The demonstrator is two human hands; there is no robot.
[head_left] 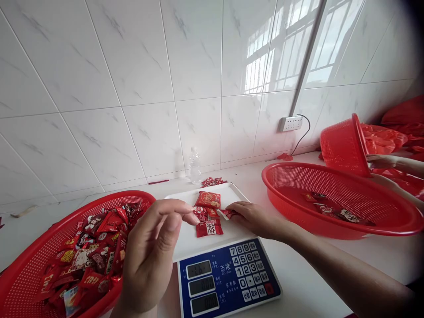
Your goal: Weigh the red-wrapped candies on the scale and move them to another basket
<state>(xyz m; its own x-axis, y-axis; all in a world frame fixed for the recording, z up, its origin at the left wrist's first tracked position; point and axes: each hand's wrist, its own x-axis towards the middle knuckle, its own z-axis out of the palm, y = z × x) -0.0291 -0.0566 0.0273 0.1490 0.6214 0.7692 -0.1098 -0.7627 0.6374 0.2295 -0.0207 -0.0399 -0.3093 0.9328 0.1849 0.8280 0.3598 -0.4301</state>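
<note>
Candy packet [227, 213] pinched in right hand [251, 217] grip, over scale tray [232, 192].

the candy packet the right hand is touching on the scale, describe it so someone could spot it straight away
Start at the blue-faced scale in the middle of the counter, between the two big red baskets, and look at its white tray. Several red packets lie there; the one meant sits at the right edge of that group, under the fingertips of the right hand. This small red-and-white packet is the only one being touched.
</note>
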